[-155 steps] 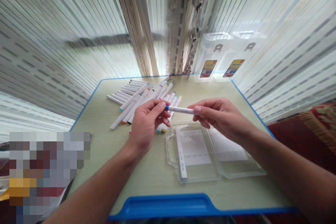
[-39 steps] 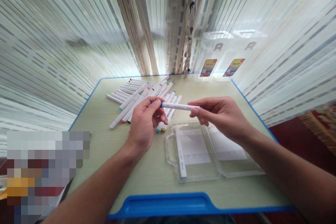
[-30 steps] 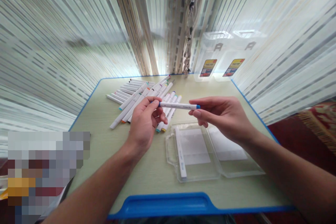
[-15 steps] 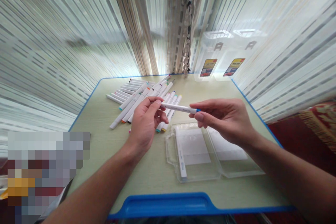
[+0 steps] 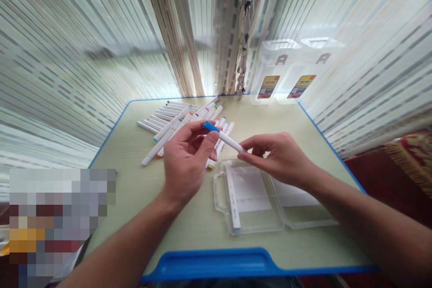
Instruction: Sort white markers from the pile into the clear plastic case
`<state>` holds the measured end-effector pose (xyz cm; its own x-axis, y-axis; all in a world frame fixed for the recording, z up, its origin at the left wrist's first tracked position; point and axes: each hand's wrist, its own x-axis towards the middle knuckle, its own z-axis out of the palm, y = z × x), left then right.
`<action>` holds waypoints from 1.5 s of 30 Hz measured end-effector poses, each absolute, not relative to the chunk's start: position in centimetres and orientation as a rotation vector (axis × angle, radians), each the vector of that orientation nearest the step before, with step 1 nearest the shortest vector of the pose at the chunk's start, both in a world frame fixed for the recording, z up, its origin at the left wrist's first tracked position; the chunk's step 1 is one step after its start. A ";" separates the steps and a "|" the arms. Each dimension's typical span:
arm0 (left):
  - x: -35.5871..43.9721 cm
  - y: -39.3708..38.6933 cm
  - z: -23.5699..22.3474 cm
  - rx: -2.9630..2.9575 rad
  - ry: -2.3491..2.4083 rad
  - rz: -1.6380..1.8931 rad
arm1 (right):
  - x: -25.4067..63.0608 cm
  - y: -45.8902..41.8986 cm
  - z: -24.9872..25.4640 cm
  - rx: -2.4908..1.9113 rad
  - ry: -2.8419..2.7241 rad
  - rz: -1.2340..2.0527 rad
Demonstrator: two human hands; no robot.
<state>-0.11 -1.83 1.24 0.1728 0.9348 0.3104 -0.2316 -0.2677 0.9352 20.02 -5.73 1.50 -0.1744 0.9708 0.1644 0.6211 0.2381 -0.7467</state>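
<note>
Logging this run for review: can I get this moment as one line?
left hand: holds blue-capped marker | right hand: fingertips at its white end | open clear plastic case: white marker inside | marker pile: beyond left hand

Bright daylight, coming through the window blinds (image 5: 84,54) ahead of you; the slats near the top run close to blown out. Your desk (image 5: 189,234) gets soft, even light, with only faint shadow under your left hand (image 5: 185,162) and right hand (image 5: 276,159). Wide-angle bend is strong: the blinds curve hard toward the frame edges. The clear boxes (image 5: 270,67) wash out in the glare. The pile of markers (image 5: 168,126) looks a bit soft, maybe compression rather than focus. A pixelated patch (image 5: 62,216) covers the lower left.
</note>
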 end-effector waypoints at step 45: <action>-0.4 -2.9 1.6 1.512 0.658 1.198 | 19.7 -6.1 1.4 -1.271 -2.000 1.081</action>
<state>-0.45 -2.86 1.56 0.3475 0.8721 0.3445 -0.1775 -0.2996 0.9374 19.74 -6.09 1.45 -0.4166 0.9090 0.0165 0.4841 0.2372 -0.8423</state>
